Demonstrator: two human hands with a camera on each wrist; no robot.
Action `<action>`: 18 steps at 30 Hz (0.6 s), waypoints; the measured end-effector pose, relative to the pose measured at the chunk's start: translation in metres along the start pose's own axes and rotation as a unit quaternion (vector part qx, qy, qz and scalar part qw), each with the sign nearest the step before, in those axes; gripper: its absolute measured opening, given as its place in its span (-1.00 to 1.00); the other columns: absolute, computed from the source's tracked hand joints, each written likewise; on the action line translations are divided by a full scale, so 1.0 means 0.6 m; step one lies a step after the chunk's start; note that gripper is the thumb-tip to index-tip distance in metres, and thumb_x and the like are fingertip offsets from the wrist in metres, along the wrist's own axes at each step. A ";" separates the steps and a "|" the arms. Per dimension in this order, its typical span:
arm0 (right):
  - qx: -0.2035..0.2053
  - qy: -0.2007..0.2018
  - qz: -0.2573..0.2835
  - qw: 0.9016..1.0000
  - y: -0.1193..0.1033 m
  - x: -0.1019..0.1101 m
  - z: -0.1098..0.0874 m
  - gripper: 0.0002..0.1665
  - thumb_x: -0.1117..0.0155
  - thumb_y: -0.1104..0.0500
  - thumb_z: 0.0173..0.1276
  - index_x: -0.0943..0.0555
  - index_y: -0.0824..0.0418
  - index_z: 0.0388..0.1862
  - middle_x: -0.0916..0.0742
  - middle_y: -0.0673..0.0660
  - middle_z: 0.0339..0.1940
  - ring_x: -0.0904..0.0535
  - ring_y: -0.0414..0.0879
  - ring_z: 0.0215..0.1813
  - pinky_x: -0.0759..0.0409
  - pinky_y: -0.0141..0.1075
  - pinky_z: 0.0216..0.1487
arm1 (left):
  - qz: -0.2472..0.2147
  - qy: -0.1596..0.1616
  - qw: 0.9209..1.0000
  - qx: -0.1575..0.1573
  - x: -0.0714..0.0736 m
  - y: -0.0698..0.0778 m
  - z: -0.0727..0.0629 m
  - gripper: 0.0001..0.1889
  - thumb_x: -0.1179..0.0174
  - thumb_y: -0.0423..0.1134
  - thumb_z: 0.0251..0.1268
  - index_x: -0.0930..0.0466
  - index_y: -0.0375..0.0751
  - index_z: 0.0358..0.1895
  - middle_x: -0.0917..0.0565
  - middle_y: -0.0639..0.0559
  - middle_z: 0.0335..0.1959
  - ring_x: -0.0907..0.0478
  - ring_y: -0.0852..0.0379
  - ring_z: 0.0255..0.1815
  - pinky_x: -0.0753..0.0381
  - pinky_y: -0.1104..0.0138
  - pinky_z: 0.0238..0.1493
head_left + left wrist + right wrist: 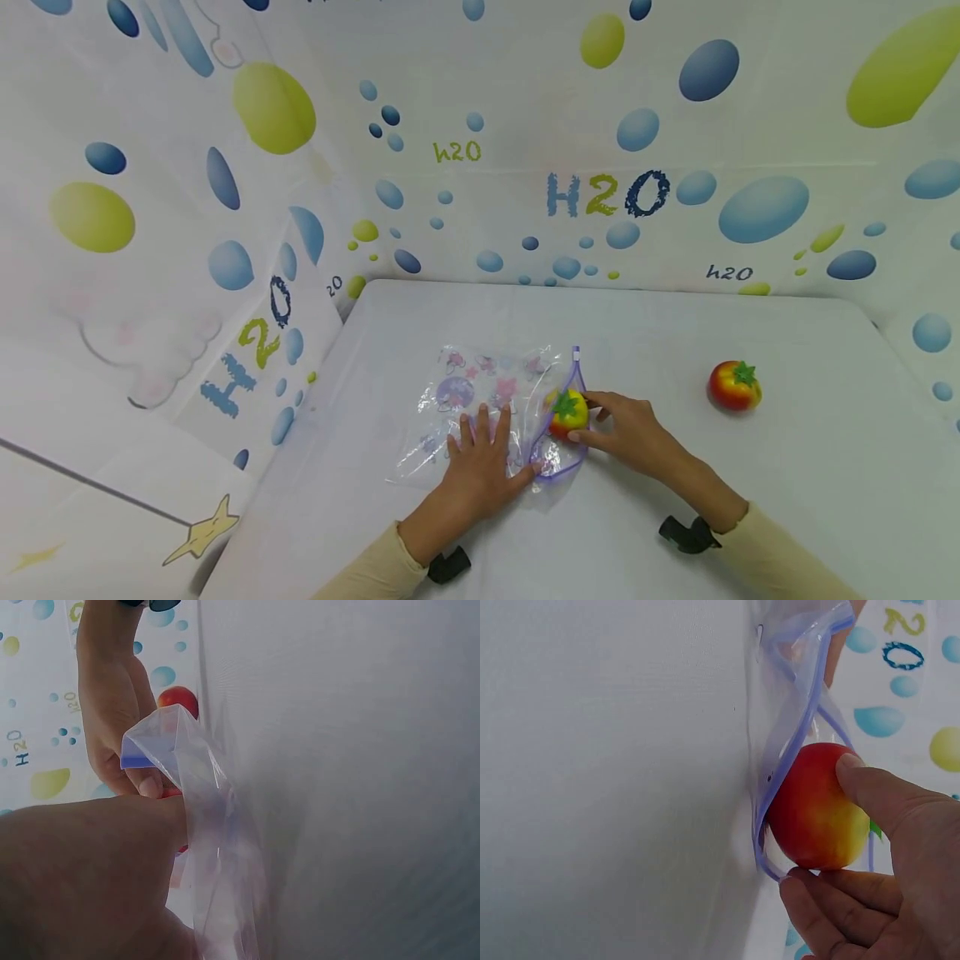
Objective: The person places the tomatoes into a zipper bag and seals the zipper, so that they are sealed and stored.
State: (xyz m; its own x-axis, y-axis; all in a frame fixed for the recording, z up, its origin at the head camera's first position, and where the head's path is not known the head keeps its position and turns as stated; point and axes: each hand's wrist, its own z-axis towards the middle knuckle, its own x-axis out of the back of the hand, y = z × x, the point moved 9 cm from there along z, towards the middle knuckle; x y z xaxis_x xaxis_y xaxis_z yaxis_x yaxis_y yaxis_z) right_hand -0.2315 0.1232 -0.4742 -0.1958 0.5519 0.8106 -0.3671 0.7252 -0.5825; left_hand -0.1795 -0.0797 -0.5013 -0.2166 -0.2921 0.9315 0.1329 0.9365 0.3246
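Note:
A clear zip bag with a pink and purple print lies on the white table, its purple-edged mouth spread apart toward the right. My left hand rests on the bag with fingers spread, the thumb at the lower edge of the mouth. At that mouth, my right hand holds a red-and-yellow toy fruit with a green leafy top, partly inside the opening. Thumb and fingers grip the fruit from opposite sides in the right wrist view. The left fingertips are hidden in the left wrist view.
A second red-and-yellow toy fruit with a green top sits on the table to the right, apart from both hands. Behind and at the left stand white sheets printed with blue and green spots.

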 end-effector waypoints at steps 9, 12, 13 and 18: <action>-0.015 0.008 0.036 0.999 -0.003 -0.010 0.011 -0.32 -0.59 -0.08 0.32 -0.48 0.19 0.22 -0.77 0.13 0.00 -0.67 -0.07 -0.07 -0.76 -0.20 -0.03 | -0.004 0.003 1.000 -0.002 0.002 0.001 0.001 0.08 -0.17 0.42 0.38 0.01 -0.17 0.73 -0.06 -0.45 0.68 0.02 -0.63 0.63 -0.12 -0.45 0.49; -0.021 0.006 0.048 0.999 -0.005 -0.014 0.015 -0.49 -0.59 -0.05 0.32 -0.48 0.13 -0.02 -0.74 0.05 -0.16 -0.65 -0.11 -0.12 -0.75 -0.27 -0.08 | -0.005 0.003 1.000 -0.002 0.001 0.001 0.001 0.08 -0.16 0.43 0.38 0.01 -0.18 0.73 -0.06 -0.45 0.68 0.02 -0.63 0.63 -0.12 -0.45 0.49; -0.018 0.006 0.047 0.999 -0.007 -0.015 0.016 -0.53 -0.59 -0.04 0.33 -0.50 0.12 -0.07 -0.74 0.03 -0.20 -0.65 -0.11 -0.13 -0.75 -0.27 -0.09 | -0.005 0.002 1.000 -0.002 0.001 0.001 0.001 0.08 -0.15 0.43 0.38 0.01 -0.18 0.73 -0.06 -0.45 0.69 0.03 -0.63 0.63 -0.11 -0.45 0.49; -0.006 0.008 0.049 0.999 -0.015 -0.019 0.023 -0.64 -0.57 0.02 0.36 -0.54 0.11 -0.15 -0.72 -0.01 -0.21 -0.64 -0.11 -0.13 -0.73 -0.28 -0.07 | -0.007 0.000 1.000 0.001 0.001 -0.001 0.001 0.08 -0.13 0.44 0.39 0.02 -0.16 0.73 -0.04 -0.44 0.69 0.04 -0.63 0.64 -0.10 -0.46 0.49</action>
State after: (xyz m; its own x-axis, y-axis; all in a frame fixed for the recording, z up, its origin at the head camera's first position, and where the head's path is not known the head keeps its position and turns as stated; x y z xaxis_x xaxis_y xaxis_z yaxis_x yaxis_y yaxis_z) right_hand -0.2383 0.1047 -0.4772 -0.2166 0.6273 0.7480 -0.3355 0.6718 -0.6605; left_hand -0.1804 -0.0802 -0.5011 -0.2189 -0.3046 0.9270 0.1276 0.9329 0.3367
